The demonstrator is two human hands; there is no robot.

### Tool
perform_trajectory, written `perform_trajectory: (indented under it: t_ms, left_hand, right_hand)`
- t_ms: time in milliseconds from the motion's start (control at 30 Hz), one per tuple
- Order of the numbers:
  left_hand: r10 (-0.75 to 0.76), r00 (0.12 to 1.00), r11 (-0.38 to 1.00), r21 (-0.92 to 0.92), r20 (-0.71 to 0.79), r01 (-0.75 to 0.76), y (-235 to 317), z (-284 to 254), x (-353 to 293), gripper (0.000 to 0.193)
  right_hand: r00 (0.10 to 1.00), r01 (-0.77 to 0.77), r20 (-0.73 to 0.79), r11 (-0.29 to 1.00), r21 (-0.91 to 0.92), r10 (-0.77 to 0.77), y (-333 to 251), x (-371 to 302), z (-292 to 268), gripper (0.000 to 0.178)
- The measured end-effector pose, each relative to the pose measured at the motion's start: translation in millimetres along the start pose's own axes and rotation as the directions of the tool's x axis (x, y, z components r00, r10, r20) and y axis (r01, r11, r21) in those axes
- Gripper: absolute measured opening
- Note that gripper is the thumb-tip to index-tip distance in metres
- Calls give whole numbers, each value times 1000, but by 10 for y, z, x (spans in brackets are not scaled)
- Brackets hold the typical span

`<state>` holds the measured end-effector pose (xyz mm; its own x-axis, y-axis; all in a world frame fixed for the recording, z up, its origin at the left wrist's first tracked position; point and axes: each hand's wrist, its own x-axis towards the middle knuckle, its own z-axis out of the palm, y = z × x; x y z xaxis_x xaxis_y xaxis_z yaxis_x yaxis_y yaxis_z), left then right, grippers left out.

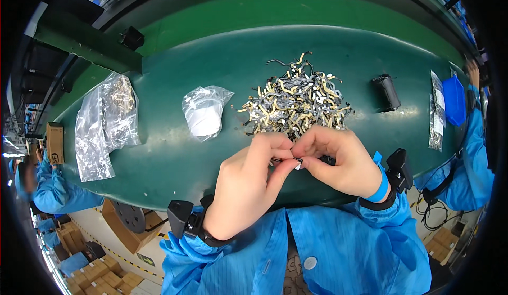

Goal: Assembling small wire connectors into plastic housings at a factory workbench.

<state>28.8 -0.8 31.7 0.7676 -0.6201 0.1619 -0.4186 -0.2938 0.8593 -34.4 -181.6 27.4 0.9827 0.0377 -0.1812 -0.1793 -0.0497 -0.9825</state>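
Observation:
A small dark cable piece with a white end is pinched between the fingertips of both hands, near the table's front edge. My left hand is closed on it from the left, thumb and forefinger together. From the right, my right hand is closed around the same piece; a dark bit shows under its fingers. Just beyond my fingers lies a heap of short cables in black, grey and yellowish tones, with white and pale connector ends. Most of the held piece is hidden by my fingers.
On the green table lie clear plastic bags at the left and a bag with a white roll. To the right are a black cylinder, a flat clear bag and a blue tray. People in blue sit at both sides.

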Motion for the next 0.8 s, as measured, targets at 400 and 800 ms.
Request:
perform_trajectory:
  t_ms: [400,800]
  left_hand:
    - [262,950,917,262,170,-300,-24,-98,32,29]
    - [331,886,927,289,-325,-241,-72,47,-182,34]
  right_hand:
    - [998,51,49,953,-299,-39,-31,-34,39,8]
    - [999,9,-54,993,116,-3,131,-25,189,6]
